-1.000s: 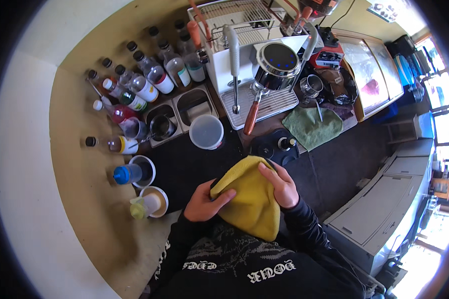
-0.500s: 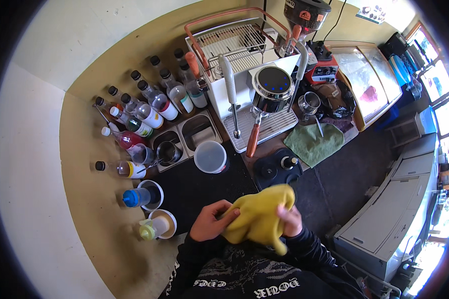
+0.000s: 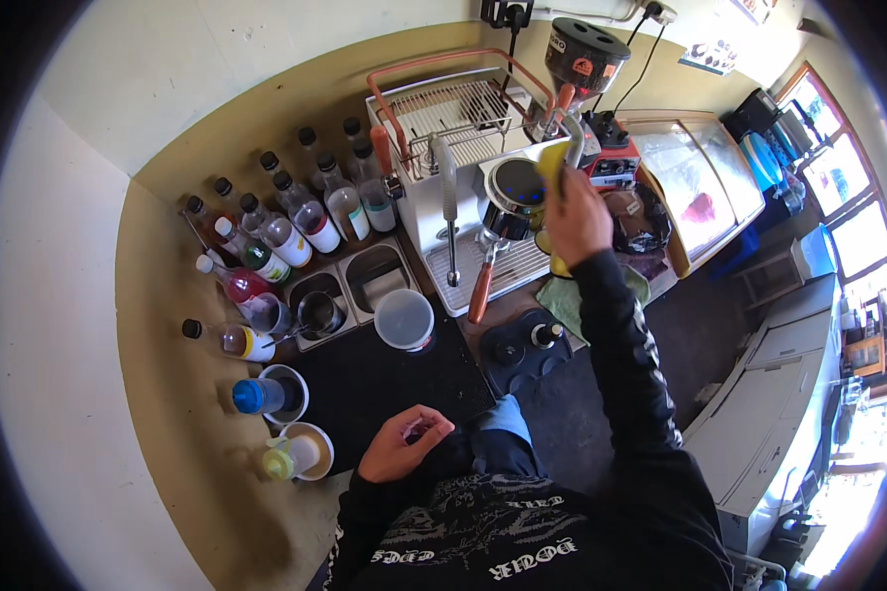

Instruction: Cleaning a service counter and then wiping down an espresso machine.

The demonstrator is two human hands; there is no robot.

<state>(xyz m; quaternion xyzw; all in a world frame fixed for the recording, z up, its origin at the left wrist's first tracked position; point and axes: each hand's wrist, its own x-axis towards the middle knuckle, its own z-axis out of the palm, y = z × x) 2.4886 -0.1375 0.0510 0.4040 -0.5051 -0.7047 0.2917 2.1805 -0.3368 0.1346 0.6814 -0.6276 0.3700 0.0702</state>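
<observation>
My right hand reaches far forward and is closed on a yellow cloth. The cloth lies against the right steam wand of a white espresso machine, and my fingers hide part of both. Left of it, a portafilter with a wooden handle sits under the round black-topped group head. Close to my body, my left hand is loosely curled, thumb apart from the fingers, and nothing shows in it. It hovers near the front edge of the black counter mat.
Syrup bottles crowd the left wall beside steel inset pans and a white tub. A black tamping stand and green cloth lie before the machine. Behind stand a grinder and red appliance.
My right hand has carried the yellow cloth from in front of my body up to the right steam wand. My left hand has let go of the cloth and stayed low.
</observation>
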